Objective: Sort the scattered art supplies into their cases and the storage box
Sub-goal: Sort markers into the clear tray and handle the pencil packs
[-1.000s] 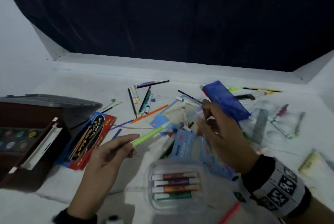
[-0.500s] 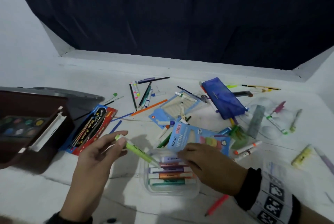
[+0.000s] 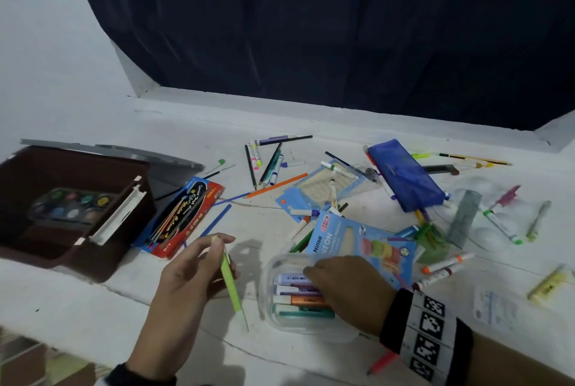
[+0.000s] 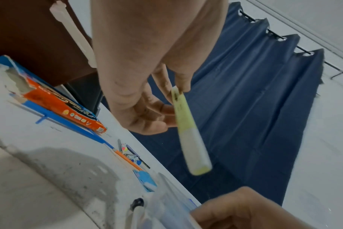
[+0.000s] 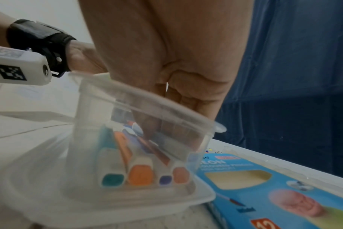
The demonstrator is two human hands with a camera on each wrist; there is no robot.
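My left hand pinches the top end of a yellow-green highlighter, which hangs tip-down just left of a clear plastic case. The left wrist view shows the same highlighter dangling from my thumb and fingers, blurred. Several highlighters lie side by side in the case. My right hand reaches into the case from the right, its fingers straight and touching the top highlighters. Through the case wall in the right wrist view, my right hand presses down behind the coloured highlighter ends.
A brown storage box holding a watercolour palette stands at the left, with a red and blue pencil box beside it. A blue Neon pencil box touches the case. A blue pouch and loose markers litter the back.
My right hand came back from the pile and went into the clear case. My left hand swung the highlighter from pointing up-right to hanging straight down beside the case.
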